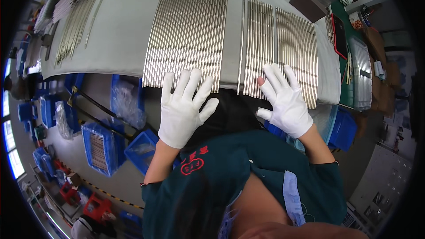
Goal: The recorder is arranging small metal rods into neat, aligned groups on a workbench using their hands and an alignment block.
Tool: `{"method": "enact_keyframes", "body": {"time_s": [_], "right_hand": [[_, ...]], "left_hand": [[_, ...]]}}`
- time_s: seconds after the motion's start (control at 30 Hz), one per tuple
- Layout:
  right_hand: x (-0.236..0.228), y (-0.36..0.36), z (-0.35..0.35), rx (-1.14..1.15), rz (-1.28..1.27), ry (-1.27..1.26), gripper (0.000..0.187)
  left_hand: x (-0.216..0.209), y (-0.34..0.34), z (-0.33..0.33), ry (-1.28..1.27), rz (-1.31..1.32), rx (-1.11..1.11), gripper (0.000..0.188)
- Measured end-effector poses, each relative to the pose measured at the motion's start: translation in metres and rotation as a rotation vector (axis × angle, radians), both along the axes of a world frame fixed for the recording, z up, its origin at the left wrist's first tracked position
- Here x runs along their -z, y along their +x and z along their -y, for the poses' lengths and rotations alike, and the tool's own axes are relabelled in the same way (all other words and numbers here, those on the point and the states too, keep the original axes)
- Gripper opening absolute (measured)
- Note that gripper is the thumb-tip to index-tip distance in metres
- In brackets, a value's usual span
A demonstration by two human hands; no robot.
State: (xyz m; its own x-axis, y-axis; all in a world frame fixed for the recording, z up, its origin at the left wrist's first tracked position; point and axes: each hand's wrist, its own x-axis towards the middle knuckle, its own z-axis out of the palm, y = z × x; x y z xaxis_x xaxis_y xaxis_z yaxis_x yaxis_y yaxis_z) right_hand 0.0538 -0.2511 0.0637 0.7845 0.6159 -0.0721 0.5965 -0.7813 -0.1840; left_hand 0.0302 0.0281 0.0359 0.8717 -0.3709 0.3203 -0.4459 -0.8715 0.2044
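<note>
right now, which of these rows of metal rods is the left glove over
The wide row of silvery rods: the gloved left hand overlaps its near edge, whereas the gloved right hand overlaps the two narrower rows.

This looks like a factory workshop. A long worktable under a pale cloth (119, 35) carries rows of slim, shiny metal rods (188, 35), many alike and laid side by side, as in batch work. On the smooth grey floor (97, 86) stand open blue plastic crates, one of them a plastic-lined blue crate (116, 150) packed with long, thin pieces. Yellow-and-black striped floor marking (113, 194) runs past a red plastic stool (96, 206). The dark green work shirt (221, 159) bears a red emblem. Bright white panes (13, 148) at the distorted left rim may be windows.
</note>
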Motion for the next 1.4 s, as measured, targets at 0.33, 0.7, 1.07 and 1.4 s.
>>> {"method": "enact_keyframes", "body": {"time_s": [0.33, 0.7, 1.07, 1.4], "right_hand": [[0.012, 0.01, 0.009, 0.066, 0.102, -0.035, 0.086], [0.016, 0.012, 0.007, 0.065, 0.131, 0.01, 0.086], [0.018, 0.012, 0.01, 0.07, 0.13, 0.013, 0.089], [0.015, 0.012, 0.006, 0.076, 0.126, -0.011, 0.09]], "left_hand": [[0.004, 0.011, 0.021, -0.07, -0.009, 0.179, 0.047], [0.002, 0.013, 0.049, -0.072, -0.083, 0.291, 0.051], [-0.004, 0.004, 0.006, 0.037, -0.046, 0.073, 0.052], [0.006, 0.009, 0.037, -0.248, 0.011, 0.406, 0.048]]}}
